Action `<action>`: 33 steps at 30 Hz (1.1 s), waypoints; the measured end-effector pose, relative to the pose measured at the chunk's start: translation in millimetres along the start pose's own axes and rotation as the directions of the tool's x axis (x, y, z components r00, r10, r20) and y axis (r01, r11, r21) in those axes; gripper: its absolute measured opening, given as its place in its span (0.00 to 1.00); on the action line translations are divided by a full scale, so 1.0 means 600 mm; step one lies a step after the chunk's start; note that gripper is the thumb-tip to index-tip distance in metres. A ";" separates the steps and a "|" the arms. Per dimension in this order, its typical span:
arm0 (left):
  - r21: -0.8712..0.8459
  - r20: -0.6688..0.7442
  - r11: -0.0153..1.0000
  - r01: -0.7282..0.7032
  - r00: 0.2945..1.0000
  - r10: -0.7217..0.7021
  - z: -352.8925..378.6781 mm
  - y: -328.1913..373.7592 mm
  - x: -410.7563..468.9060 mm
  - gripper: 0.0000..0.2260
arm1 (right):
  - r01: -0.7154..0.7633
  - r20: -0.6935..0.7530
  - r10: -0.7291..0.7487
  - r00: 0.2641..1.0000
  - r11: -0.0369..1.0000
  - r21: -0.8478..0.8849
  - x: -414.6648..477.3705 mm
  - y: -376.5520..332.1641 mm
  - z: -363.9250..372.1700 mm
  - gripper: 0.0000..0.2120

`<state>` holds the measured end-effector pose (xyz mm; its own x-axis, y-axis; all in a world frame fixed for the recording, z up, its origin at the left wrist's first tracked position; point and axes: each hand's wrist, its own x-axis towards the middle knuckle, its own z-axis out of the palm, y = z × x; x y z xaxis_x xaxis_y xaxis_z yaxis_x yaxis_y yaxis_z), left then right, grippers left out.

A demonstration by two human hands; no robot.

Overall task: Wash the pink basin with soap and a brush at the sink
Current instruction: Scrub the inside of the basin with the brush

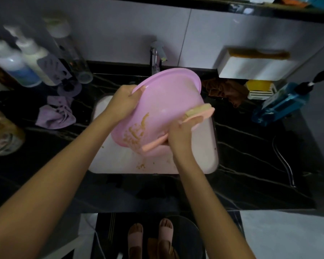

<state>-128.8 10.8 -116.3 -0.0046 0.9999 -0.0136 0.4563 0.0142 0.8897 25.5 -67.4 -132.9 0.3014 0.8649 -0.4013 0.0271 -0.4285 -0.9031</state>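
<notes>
- The left hand [123, 101] grips the far-left rim of the pink basin [166, 94], holding it tilted above the white sink [211, 146].
- The right hand [181, 131] is wrapped round a pink brush [203, 113], bristles pressed to the basin's right side.
- Brown smears [137, 131] cling to the basin's near wall; crumbs [141, 166] lie in the sink below.
- This looks like the scrubbing step. The next move probably calls for sweeping the brush left across the smears, then rinsing under the tap [155, 55].
</notes>
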 end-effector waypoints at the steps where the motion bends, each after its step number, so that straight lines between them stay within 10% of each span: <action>1: -0.006 -0.003 1.000 0.008 1.000 -0.008 -0.003 -0.003 -0.001 0.17 | 0.029 0.035 -0.025 0.999 0.994 -0.105 -0.028 0.015 0.009 0.39; 6: -0.014 0.048 1.000 0.005 0.999 -0.004 -0.006 0.006 -0.004 0.16 | -0.157 0.265 0.205 0.942 0.969 -0.192 -0.131 0.110 0.054 0.21; 12: -0.002 0.012 1.000 0.006 1.000 -0.006 -0.005 0.004 0.000 0.18 | 0.033 0.060 -0.027 0.998 0.994 -0.100 -0.076 0.001 0.040 0.40; 17: -0.022 0.041 0.999 0.032 0.999 -0.031 -0.008 0.007 0.001 0.17 | -0.209 0.219 0.271 0.937 0.940 -0.271 -0.127 0.080 0.074 0.37; 22: 0.006 0.029 1.000 0.020 0.999 -0.020 -0.006 0.003 -0.006 0.15 | 0.091 0.011 -0.102 0.995 0.830 -0.550 -0.108 0.050 0.058 0.40; 29: 0.309 -0.021 0.951 0.027 1.000 -0.021 -0.008 0.018 -0.008 0.16 | 0.275 0.201 -0.189 0.961 0.598 -0.753 -0.164 0.123 0.012 0.51; 33: 0.185 -0.150 0.983 0.009 0.988 0.020 -0.002 0.010 -0.032 0.16 | 0.371 0.111 -0.422 0.900 0.606 -0.703 -0.168 0.089 -0.031 0.45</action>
<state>-126.9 -8.5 -110.4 -0.1295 0.9889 0.0727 0.6128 0.0222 0.7900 14.2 -182.2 -137.7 0.1539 0.9881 0.0026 0.7986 -0.1228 -0.5892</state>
